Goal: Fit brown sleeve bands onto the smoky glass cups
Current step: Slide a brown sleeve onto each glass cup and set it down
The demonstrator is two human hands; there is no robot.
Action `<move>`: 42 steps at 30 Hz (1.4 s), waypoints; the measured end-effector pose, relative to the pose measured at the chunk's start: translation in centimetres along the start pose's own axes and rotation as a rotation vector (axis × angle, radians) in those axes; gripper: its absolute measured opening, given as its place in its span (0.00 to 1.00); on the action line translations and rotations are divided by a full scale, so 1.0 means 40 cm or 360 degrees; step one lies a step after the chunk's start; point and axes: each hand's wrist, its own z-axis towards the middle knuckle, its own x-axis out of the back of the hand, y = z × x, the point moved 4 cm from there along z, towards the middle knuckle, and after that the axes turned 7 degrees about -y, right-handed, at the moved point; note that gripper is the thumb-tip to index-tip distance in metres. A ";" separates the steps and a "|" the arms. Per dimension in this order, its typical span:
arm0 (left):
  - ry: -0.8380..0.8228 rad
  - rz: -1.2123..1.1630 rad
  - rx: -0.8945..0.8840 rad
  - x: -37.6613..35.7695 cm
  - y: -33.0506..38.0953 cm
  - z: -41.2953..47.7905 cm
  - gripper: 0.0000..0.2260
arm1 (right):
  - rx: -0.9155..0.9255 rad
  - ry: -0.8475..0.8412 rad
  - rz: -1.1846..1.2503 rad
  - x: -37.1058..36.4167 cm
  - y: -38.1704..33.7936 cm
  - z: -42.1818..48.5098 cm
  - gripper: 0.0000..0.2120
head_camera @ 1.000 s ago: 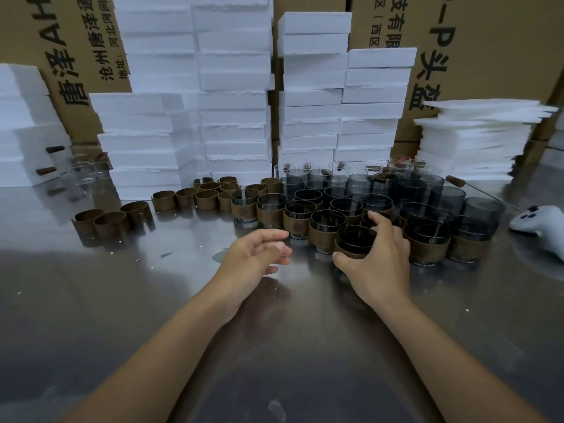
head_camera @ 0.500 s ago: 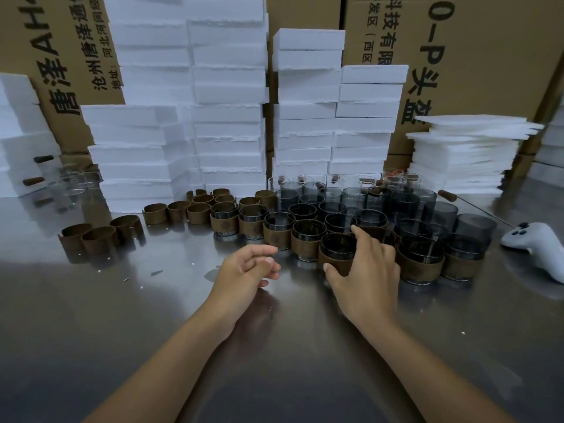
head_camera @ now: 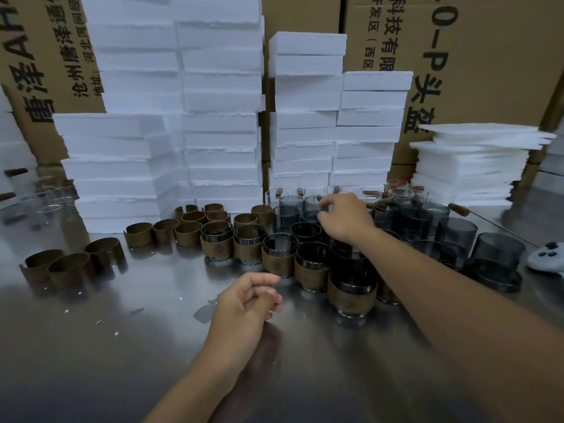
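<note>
The tabletop [head_camera: 122, 367] is shiny grey metal that mirrors the things on it, with a few small white crumbs [head_camera: 116, 333] at the left. Loose brown sleeve bands [head_camera: 70, 267] stand in groups on its left half. Cups already with bands [head_camera: 276, 257] form the front rows in the middle, and bare smoky glass cups [head_camera: 454, 230] stand behind and to the right of them. The right grip [head_camera: 325, 210] reaches over the cups and pinches the rim of one bare smoky cup [head_camera: 311, 206] in the back. The left grip [head_camera: 247, 300] is loosely curled near the tabletop and holds nothing. Behind rise stacks of white foam blocks [head_camera: 219, 117], a pile of thin foam sheets [head_camera: 476, 166] and printed cardboard boxes [head_camera: 488, 56]. A white controller [head_camera: 546, 261] lies at the right edge.
</note>
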 end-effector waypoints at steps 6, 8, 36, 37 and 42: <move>-0.0024 -0.0040 -0.0004 0.000 -0.013 0.009 0.09 | -0.0211 -0.0278 -0.0430 -0.045 0.021 0.090 0.18; -0.0034 -0.0053 -0.0005 0.000 -0.013 0.008 0.09 | -0.0234 -0.0285 -0.0533 -0.044 0.018 0.108 0.15; 0.0181 -0.0038 -0.0054 0.007 0.049 -0.034 0.05 | 0.0484 0.0186 0.0402 0.085 -0.112 -0.256 0.02; 0.0181 -0.0093 -0.0066 0.008 0.056 -0.042 0.04 | 0.0493 0.0143 0.0435 0.072 -0.114 -0.294 0.02; -0.0167 -0.0107 -0.0126 -0.013 0.081 -0.081 0.24 | 0.0492 0.0120 0.0711 -0.015 -0.110 -0.436 0.05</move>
